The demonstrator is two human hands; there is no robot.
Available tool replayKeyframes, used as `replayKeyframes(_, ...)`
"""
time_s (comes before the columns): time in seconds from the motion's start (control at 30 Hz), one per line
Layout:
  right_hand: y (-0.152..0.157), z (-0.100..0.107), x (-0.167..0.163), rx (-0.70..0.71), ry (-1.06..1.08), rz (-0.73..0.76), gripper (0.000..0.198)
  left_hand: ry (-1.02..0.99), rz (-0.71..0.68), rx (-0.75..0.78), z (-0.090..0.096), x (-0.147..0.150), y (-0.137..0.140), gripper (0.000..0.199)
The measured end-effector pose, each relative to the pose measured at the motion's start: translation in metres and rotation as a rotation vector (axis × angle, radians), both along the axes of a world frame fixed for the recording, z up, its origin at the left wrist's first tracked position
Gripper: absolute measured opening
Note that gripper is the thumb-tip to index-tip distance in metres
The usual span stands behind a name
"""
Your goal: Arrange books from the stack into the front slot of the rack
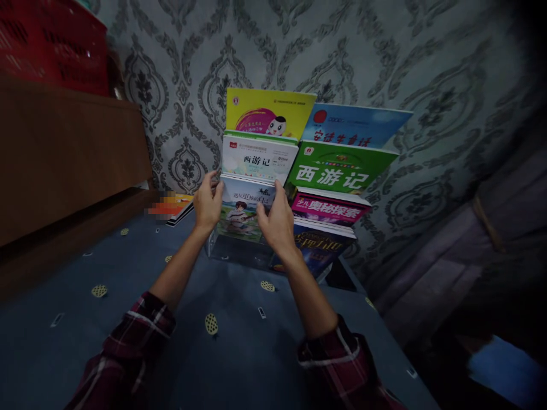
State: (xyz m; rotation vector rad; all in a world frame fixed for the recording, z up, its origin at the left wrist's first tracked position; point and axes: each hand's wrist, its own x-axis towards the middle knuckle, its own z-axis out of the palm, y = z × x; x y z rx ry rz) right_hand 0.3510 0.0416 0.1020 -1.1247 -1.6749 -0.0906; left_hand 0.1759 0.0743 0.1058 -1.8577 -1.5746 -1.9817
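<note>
Upright at the front of a tiered stand is a book with a drawn figure playing a guitar on its cover (239, 213). My left hand (208, 200) grips its left edge, thumb and fingers bent around it. At its right edge, my right hand (277, 219) holds on with the thumb across the cover. Below the book shows the clear front of the stand (233, 250). Behind it rise a white book (258, 156) and a yellow book (269, 114). The right column has a blue book (352, 125), a green book (342, 171), a magenta book (327, 209) and a dark blue book (320, 245).
A dark blue cloth with pineapple prints (171, 324) covers the surface. An orange book (173, 205) lies left of the stand. A wooden cabinet (72, 154) with a red basket (55, 45) stands at left. A curtain (461, 256) hangs at right, near the patterned wall (273, 51).
</note>
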Motion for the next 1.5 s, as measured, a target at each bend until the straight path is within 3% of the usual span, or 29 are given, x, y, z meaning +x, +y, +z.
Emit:
replayKeyframes(0.57,0.002,0.0,-0.002,0.002,-0.008,-0.051,0.072,0.097,0.055,-0.035,0.007,0.002,-0.006,0.038)
replayKeyframes(1.13,0.006,-0.003,0.003,0.033,0.044,0.015,0.07,0.131,0.067,-0.107,0.012,-0.002,-0.006,0.035)
replayKeyframes(1.33,0.005,-0.005,0.004,0.015,0.034,0.048,0.077,0.183,0.018,0.002,0.006,-0.002,-0.005,0.045)
replayKeyframes(1.5,0.003,-0.021,0.001,-0.079,0.121,0.039,0.088,0.229,0.001,0.021,0.003,-0.003,-0.003,0.044)
